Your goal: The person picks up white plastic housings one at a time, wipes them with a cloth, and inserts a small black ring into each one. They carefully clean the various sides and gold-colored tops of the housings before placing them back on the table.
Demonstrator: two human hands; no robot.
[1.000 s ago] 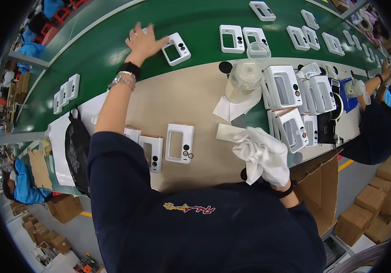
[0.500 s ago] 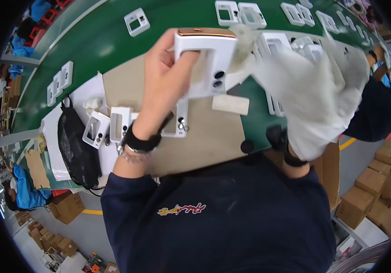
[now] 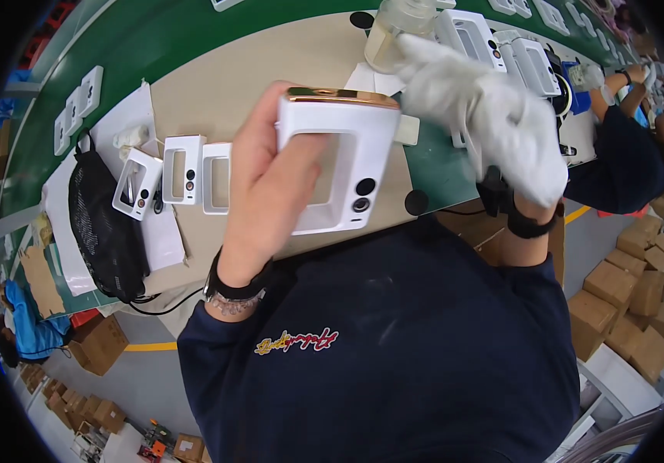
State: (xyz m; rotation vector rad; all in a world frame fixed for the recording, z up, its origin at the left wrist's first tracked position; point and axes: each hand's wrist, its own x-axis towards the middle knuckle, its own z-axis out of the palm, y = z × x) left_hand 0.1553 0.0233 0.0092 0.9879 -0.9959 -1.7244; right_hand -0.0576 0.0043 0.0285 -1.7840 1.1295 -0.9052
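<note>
"Left hand (image 3: 266,181) up over the bench (image 3: 232,77), closed firmly round the left side of a white frame (image 3: 368,158), thumb hooked through its window!"

"And the right?"

"Buried in the white cloth (image 3: 502,127), just right of the frame and apart from it. How tightly those fingers close, I can't tell."

"So how do you handle this well?"

"My call: keep the grip on that side bar, well away from the dark spots (image 3: 365,187) at the near right corner. Hold the frame steady, and bunch the cloth so that no loose end catches the jar (image 3: 386,42)."

"Anything in that jar?"

"Far side, clear walls, something pale inside; can't name it. Over on the left, a black mesh bag (image 3: 104,224), contents hidden, with more frames (image 3: 193,158) beside it. Near right, below the bench edge, a cardboard box (image 3: 490,245), and what it holds I can't make out!"
</note>
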